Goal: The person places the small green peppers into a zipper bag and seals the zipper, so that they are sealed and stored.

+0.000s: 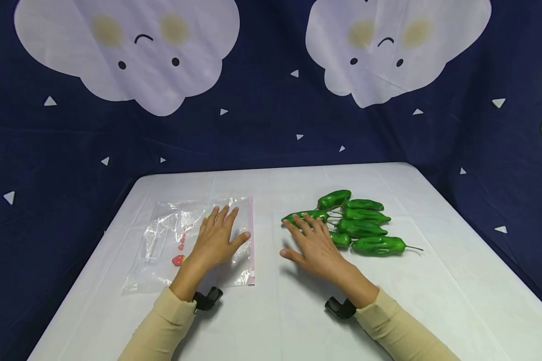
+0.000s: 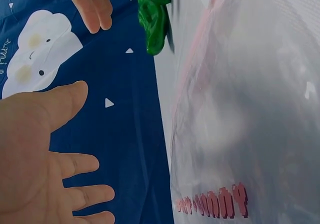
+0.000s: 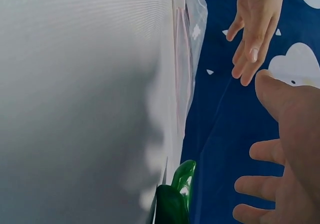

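Observation:
A clear zip bag (image 1: 162,276) with a pink zip edge and small red prints lies flat on the left of the table. Above it hovers the left hand (image 1: 214,243), fingers spread, holding nothing; the left wrist view shows a gap between that hand (image 2: 60,154) and the bag (image 2: 225,109). Several green peppers (image 1: 379,245) lie grouped on the right. The right hand (image 1: 318,250), also spread and holding nothing, is over the group's left side and partly hides two peppers. In the right wrist view the hand (image 3: 285,154) is apart from the peppers (image 3: 172,204).
The white-covered table (image 1: 271,321) has its back edge against a dark blue cloth (image 1: 262,140) printed with clouds and small white triangles. Black wrist devices (image 1: 208,299) sit at both sleeve cuffs, just above the table.

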The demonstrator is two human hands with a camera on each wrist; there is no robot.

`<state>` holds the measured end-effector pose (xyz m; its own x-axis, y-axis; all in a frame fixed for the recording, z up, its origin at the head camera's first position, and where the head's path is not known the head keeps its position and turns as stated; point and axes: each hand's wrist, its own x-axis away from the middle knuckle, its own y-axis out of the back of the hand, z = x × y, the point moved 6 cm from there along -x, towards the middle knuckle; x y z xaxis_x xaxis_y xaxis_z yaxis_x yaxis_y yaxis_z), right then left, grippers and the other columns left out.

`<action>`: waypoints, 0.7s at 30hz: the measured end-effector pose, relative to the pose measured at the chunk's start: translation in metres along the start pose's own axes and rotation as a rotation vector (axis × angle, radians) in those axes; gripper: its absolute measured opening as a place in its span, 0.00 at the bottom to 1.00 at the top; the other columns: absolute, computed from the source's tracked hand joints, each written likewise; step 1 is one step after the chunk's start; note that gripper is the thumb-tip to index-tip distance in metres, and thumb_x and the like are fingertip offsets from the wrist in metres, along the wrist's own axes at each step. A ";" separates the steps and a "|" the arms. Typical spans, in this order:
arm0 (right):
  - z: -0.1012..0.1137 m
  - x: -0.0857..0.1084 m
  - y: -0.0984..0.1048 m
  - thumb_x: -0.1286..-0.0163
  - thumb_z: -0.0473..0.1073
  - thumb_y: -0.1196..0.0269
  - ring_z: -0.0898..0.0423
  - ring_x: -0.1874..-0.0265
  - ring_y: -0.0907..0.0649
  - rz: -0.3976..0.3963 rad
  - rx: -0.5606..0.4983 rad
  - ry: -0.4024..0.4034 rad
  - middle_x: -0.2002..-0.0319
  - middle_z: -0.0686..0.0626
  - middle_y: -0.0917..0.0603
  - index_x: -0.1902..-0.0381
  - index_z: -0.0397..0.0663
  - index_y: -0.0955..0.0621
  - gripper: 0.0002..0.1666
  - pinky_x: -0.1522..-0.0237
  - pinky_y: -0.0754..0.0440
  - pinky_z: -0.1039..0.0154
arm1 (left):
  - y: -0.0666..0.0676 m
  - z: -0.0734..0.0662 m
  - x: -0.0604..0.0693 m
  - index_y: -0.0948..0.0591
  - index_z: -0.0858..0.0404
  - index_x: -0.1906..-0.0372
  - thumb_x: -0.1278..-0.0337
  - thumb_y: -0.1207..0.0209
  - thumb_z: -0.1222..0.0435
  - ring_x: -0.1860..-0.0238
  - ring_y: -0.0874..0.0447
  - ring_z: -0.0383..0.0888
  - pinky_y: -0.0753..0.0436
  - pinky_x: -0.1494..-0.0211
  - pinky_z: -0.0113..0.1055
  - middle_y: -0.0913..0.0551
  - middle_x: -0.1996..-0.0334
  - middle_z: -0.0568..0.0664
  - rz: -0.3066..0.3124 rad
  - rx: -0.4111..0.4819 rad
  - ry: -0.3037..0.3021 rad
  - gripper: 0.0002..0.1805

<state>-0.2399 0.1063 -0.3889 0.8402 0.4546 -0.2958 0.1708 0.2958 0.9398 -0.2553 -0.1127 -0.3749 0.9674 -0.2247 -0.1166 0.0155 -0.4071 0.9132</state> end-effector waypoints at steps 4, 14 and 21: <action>0.002 -0.002 -0.002 0.37 0.66 0.43 0.38 0.29 0.41 0.028 -0.026 -0.003 0.29 0.43 0.37 0.29 0.54 0.37 0.43 0.29 0.45 0.35 | 0.000 0.000 -0.001 0.44 0.58 0.27 0.38 0.50 0.43 0.24 0.61 0.61 0.56 0.25 0.64 0.49 0.26 0.60 -0.002 0.018 -0.005 0.40; 0.004 -0.006 -0.005 0.36 0.66 0.44 0.40 0.28 0.42 0.060 -0.045 0.000 0.29 0.44 0.38 0.29 0.55 0.39 0.43 0.28 0.46 0.35 | -0.001 0.000 -0.006 0.42 0.60 0.28 0.38 0.48 0.44 0.25 0.57 0.63 0.52 0.26 0.65 0.47 0.27 0.62 -0.020 0.007 -0.023 0.40; 0.004 -0.008 -0.008 0.36 0.66 0.43 0.40 0.28 0.43 0.070 -0.068 -0.007 0.29 0.44 0.38 0.29 0.54 0.39 0.43 0.28 0.46 0.37 | -0.004 0.000 -0.011 0.43 0.61 0.28 0.39 0.47 0.45 0.25 0.58 0.63 0.53 0.25 0.64 0.46 0.27 0.62 0.002 0.010 -0.022 0.40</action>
<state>-0.2457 0.0969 -0.3929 0.8525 0.4702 -0.2285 0.0763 0.3204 0.9442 -0.2660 -0.1084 -0.3768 0.9615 -0.2452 -0.1237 0.0111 -0.4156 0.9095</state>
